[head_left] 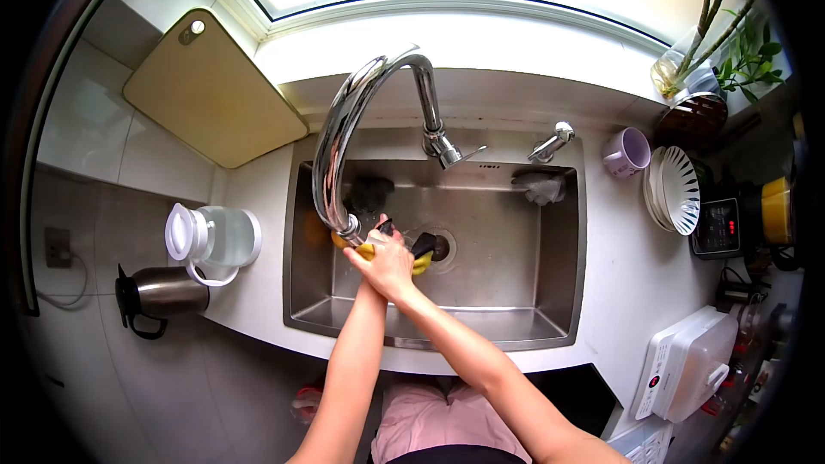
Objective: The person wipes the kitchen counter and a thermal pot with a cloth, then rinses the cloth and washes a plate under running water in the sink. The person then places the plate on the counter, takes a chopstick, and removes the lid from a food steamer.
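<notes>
Over the left half of the steel sink (494, 292), my two hands are crossed close together below the faucet's spout (348, 228). My right hand (391, 266) lies on top, its fingers closed round a yellow-and-black thing (421, 265) whose kind I cannot make out. Black parts of it stick out on the right and near the fingertips, and more yellow shows on the left. Underneath, my left hand (382, 225) is mostly covered by the right one; its visible fingers curl against the same thing.
A dark bundle (369, 193) and a crumpled translucent bag (544, 189) lie in the sink's back corners. Left of it stand a glass pitcher (228, 236), a steel jug (168, 292) and a cutting board (215, 90). On the right are a purple mug (627, 153) and plates (675, 189).
</notes>
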The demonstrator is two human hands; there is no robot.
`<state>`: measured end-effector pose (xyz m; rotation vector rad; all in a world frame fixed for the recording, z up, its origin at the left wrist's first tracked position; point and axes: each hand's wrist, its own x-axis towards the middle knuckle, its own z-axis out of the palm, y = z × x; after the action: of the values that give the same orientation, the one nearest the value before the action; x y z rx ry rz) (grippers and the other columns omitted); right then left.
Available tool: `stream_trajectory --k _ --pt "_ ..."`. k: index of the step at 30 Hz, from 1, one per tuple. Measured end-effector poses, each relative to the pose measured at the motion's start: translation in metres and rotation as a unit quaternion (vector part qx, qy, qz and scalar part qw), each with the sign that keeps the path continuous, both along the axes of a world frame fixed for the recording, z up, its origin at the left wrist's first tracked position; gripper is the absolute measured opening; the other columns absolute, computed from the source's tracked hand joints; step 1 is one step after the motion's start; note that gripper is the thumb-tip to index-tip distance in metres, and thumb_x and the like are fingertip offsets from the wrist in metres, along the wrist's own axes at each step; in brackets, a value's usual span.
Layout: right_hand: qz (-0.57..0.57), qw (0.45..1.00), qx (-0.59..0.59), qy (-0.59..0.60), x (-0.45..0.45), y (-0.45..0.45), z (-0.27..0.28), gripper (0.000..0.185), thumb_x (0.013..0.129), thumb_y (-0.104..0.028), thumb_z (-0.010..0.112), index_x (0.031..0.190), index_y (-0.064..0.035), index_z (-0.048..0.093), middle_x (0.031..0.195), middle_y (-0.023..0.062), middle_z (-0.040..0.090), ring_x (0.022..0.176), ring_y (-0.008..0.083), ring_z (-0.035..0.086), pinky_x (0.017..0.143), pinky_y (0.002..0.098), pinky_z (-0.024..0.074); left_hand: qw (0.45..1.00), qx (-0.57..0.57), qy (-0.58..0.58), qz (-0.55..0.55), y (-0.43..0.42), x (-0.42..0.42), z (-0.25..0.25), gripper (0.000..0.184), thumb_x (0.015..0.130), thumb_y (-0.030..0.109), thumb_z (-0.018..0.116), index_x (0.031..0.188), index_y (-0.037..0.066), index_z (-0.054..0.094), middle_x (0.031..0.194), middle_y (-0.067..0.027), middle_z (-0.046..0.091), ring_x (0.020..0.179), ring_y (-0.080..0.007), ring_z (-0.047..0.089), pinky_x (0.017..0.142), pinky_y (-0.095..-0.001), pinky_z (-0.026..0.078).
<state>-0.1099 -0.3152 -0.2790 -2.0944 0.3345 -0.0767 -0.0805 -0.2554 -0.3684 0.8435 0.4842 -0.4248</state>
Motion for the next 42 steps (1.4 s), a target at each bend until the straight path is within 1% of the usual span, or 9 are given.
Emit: stream_trajectory --k 8,12,14,18,24,29,33,37,42 --pt "-0.112 0.989 -0.088 0.037 0.027 -0.022 -0.008 0.035 0.086 -0.042 0.061 0.081 -0.0078 0.062 0.070 0.0186 0.066 0.068 0.0390 0.066 0.060 0.0504 0.0518 0.993 -0.030 0.059 -0.099 -0.014 0.011 -0.019 0.041 0.098 0.046 0.046 0.114 0.011 0.057 0.105 -0.0041 0.064 0.091 -0.0175 0.064 0.078 -0.0335 0.054" --pt "-0.092 0.992 -0.084 0.018 0.022 -0.018 -0.016 0.035 0.089 -0.041 0.057 0.082 -0.0068 0.061 0.074 0.0206 0.066 0.070 0.0408 0.066 0.062 0.0515 0.0513 0.928 -0.340 -0.055 -0.144 -0.008 0.013 -0.055 0.042 0.098 0.045 0.046 0.118 0.010 0.056 0.109 -0.0049 0.064 0.095 -0.0174 0.064 0.080 -0.0343 0.054" --pt "-0.136 0.989 -0.055 0.023 0.042 -0.033 -0.027 0.038 0.091 -0.042 0.056 0.081 -0.0053 0.060 0.073 0.0213 0.065 0.069 0.0443 0.064 0.062 0.0524 0.0498 0.994 -0.009 0.082 -0.067 -0.016 0.003 -0.001 0.042 0.100 0.043 0.043 0.123 0.010 0.054 0.116 -0.0057 0.061 0.105 -0.0187 0.060 0.089 -0.0362 0.052" --pt "-0.012 0.979 0.195 -0.058 0.033 -0.063 -0.051 0.056 0.085 -0.044 0.066 0.118 -0.0007 0.053 0.110 0.0241 0.057 0.106 0.0368 0.056 0.090 0.0420 0.0441 0.994 -0.018 0.062 -0.086 0.000 0.015 0.020 0.044 0.098 0.044 0.049 0.124 0.010 0.055 0.123 -0.0057 0.059 0.111 -0.0209 0.058 0.098 -0.0396 0.045" --pt "0.196 0.951 0.223 0.084 0.013 -0.090 -0.037 0.030 0.086 -0.031 0.070 0.096 -0.0034 0.064 0.087 0.0036 0.066 0.083 0.0131 0.060 0.076 0.0314 0.0492 0.957 0.084 -0.080 -0.265 0.048 0.011 0.070 0.028 0.087 0.008 0.067 0.113 0.007 0.055 0.108 -0.0061 0.063 0.102 -0.0168 0.061 0.088 -0.0335 0.050" --pt "-0.028 0.831 0.553 0.055 0.007 -0.084 -0.048 0.027 0.092 -0.032 0.066 0.096 -0.0056 0.063 0.087 0.0007 0.064 0.078 0.0070 0.056 0.070 0.0245 0.0467 0.971 0.075 -0.086 -0.209 0.060 -0.006 0.044 0.028 0.086 0.012 0.069 0.111 0.008 0.058 0.110 -0.0050 0.064 0.104 -0.0172 0.061 0.090 -0.0347 0.049" --pt "-0.046 0.943 0.327 0.032 0.003 -0.053 -0.029 0.018 0.090 -0.016 0.065 0.104 -0.0050 0.061 0.088 0.0070 0.067 0.084 0.0114 0.061 0.075 0.0278 0.0478 0.993 -0.111 -0.014 0.026 0.039 -0.003 -0.007 0.023 0.088 0.026 0.069 0.104 0.010 0.065 0.103 -0.0007 0.068 0.099 -0.0210 0.063 0.086 -0.0376 0.052" --pt "0.037 0.990 0.119 -0.064 -0.006 -0.011 -0.005 0.031 0.073 -0.005 0.062 0.103 -0.0106 0.060 0.103 0.0158 0.066 0.096 0.0356 0.064 0.076 0.0427 0.0515 0.975 -0.207 -0.039 -0.068 0.024 0.018 -0.072 0.029 0.093 0.040 0.055 0.104 0.014 0.062 0.091 -0.0044 0.063 0.079 -0.0205 0.061 0.071 -0.0372 0.051" --pt "-0.027 0.994 -0.089 -0.063 0.039 -0.029 -0.025 0.032 0.079 -0.036 0.069 0.081 -0.0072 0.057 0.073 0.0164 0.065 0.068 0.0410 0.063 0.059 0.0485 0.0507 0.995 -0.082 -0.008 -0.048 -0.015 0.008 -0.024 0.045 0.095 0.058 0.045 0.105 0.017 0.060 0.084 -0.0035 0.059 0.074 -0.0197 0.056 0.069 -0.0340 0.048"
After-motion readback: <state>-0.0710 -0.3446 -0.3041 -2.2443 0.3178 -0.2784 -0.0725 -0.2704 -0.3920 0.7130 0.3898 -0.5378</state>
